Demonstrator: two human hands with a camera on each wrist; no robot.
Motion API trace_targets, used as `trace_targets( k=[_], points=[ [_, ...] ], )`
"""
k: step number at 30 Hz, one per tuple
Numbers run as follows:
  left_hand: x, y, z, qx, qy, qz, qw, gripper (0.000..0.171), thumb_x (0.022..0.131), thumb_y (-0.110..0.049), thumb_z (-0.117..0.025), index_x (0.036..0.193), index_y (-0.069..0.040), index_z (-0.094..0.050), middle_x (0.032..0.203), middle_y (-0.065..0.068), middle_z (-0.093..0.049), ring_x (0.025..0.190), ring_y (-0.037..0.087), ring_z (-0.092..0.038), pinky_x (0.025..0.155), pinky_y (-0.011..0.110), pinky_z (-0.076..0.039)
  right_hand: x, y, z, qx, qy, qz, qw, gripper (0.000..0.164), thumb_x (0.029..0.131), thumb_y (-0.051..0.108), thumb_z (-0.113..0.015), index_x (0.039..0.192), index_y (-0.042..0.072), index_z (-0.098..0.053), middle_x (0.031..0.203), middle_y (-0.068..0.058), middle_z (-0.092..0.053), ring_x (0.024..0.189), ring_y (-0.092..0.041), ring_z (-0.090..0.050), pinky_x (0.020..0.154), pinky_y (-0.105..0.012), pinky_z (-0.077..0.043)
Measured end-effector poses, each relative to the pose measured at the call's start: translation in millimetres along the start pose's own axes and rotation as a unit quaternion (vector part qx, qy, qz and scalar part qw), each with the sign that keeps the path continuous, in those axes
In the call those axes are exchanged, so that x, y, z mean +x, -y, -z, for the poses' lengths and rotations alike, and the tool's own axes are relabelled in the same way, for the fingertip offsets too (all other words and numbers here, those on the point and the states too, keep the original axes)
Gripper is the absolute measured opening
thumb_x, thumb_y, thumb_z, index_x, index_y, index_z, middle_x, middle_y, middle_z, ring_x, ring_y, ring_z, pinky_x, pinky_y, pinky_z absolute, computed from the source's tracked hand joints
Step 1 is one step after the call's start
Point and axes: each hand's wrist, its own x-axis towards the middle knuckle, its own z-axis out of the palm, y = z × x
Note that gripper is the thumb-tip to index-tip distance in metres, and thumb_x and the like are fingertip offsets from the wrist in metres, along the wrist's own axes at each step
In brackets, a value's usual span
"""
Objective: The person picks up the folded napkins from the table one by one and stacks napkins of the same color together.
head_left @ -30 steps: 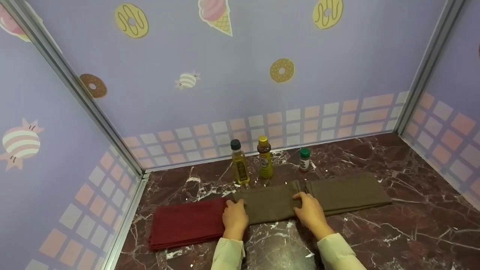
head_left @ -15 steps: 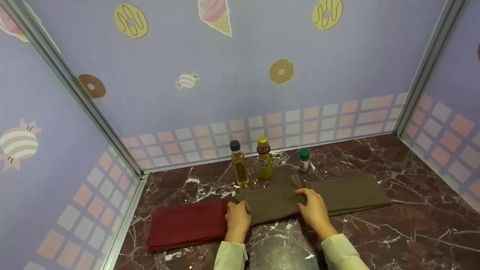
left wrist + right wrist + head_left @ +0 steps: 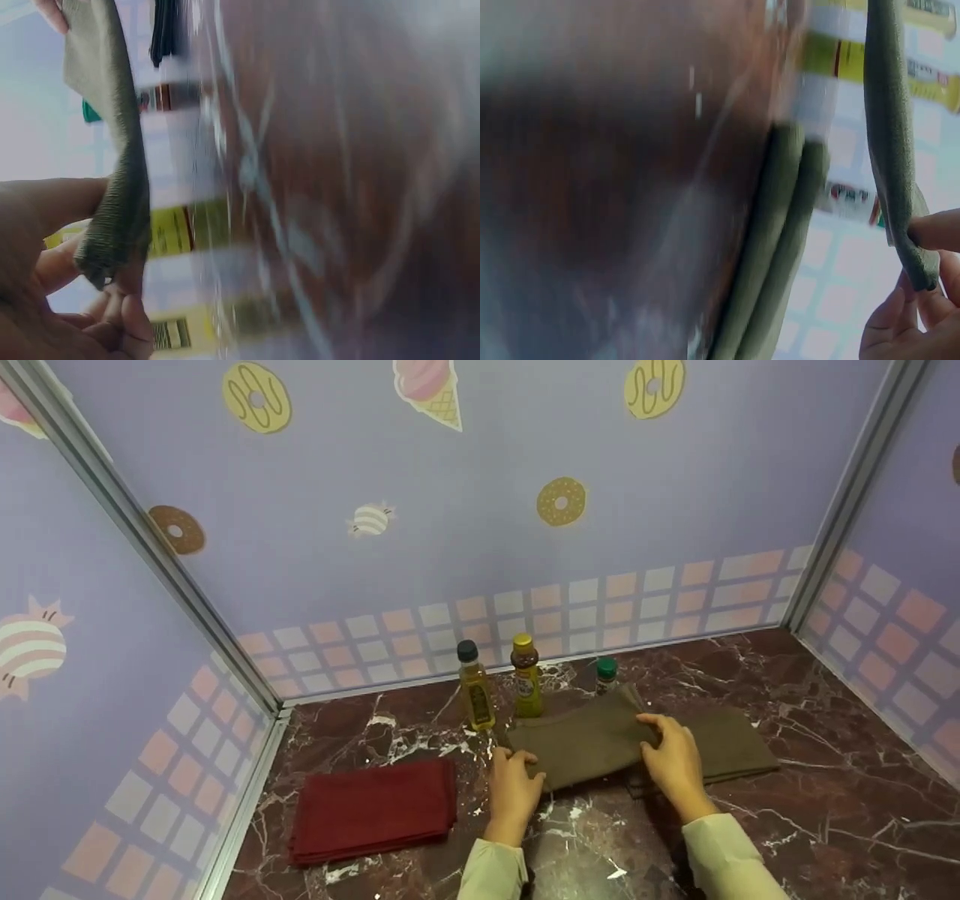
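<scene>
Both hands hold a folded olive-brown cloth (image 3: 585, 742) off the marble-patterned tabletop. My left hand (image 3: 516, 791) grips its left end; in the left wrist view the thumb and fingers pinch the edge. My right hand (image 3: 673, 765) pinches the right end, which is raised higher, as the right wrist view shows. Under and to the right of it lies another folded olive-brown piece (image 3: 731, 742), its layered edges (image 3: 780, 202) resting on the table. The held cloth overlaps its left part in the head view. Left of the hands lies a folded dark red cloth (image 3: 375, 810).
Behind the held cloth stand a dark-capped oil bottle (image 3: 478, 694), a yellow-capped bottle (image 3: 527, 690) and a small green-capped jar (image 3: 606, 669), partly covered by the cloth. Patterned wall panels (image 3: 480, 510) enclose the back and sides.
Both hands have moved right with the olive-brown cloth, lifting it, the right end most. It now overlaps the piece on the right, and the left hand has moved away from the red cloth.
</scene>
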Motion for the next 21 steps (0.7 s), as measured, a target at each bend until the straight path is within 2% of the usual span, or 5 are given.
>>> trace_targets(
  k=[5, 14, 17, 21],
  points=[
    [-1.9, -17.8, -16.9, -0.025, -0.004, -0.029, 0.9993, 0.026, 0.079, -0.012, -0.084, 0.103, -0.012, -0.075, 0.114, 0.011, -0.053, 0.100, 0.031, -0.062, 0.082, 0.043, -0.054, 6.7, -12.2, 20.0, 0.000, -0.033, 0.005, 0.999, 0.042, 0.086, -0.005, -0.064, 0.126, 0.003, -0.064, 0.127, -0.023, -0.060, 0.110, -0.042, -0.051, 0.093, -0.055, -0.041],
    [-5.5, -48.9, -45.9, -0.121, 0.029, -0.034, 0.9917, 0.039, 0.079, -0.009, -0.081, 0.117, -0.011, -0.073, 0.117, 0.009, -0.056, 0.110, 0.032, -0.060, 0.092, 0.042, -0.051, 16.0, -32.8, 55.3, 0.004, -0.073, -0.024, 0.997, 0.042, 0.089, -0.006, -0.057, 0.129, 0.001, -0.062, 0.133, -0.028, -0.055, 0.117, -0.048, -0.046, 0.099, -0.058, -0.036],
    [-7.4, -57.3, -54.2, -0.136, 0.047, -0.031, 0.9891, 0.042, 0.080, -0.008, -0.080, 0.121, -0.011, -0.072, 0.121, 0.009, -0.057, 0.113, 0.031, -0.059, 0.094, 0.041, -0.050, 17.2, -42.1, 64.3, 0.019, -0.074, -0.053, 0.996, 0.043, 0.089, -0.005, -0.055, 0.132, 0.001, -0.061, 0.136, -0.029, -0.053, 0.117, -0.049, -0.048, 0.098, -0.057, -0.037],
    [-10.6, -65.2, -64.0, -0.158, 0.067, -0.020, 0.9849, 0.046, 0.080, -0.006, -0.079, 0.125, -0.011, -0.070, 0.123, 0.008, -0.057, 0.115, 0.029, -0.059, 0.096, 0.039, -0.049, 16.0, -55.3, 73.6, 0.051, -0.050, -0.117, 0.991, 0.047, 0.092, -0.002, -0.051, 0.139, 0.002, -0.055, 0.144, -0.030, -0.045, 0.113, -0.044, -0.049, 0.092, -0.052, -0.039]
  ],
)
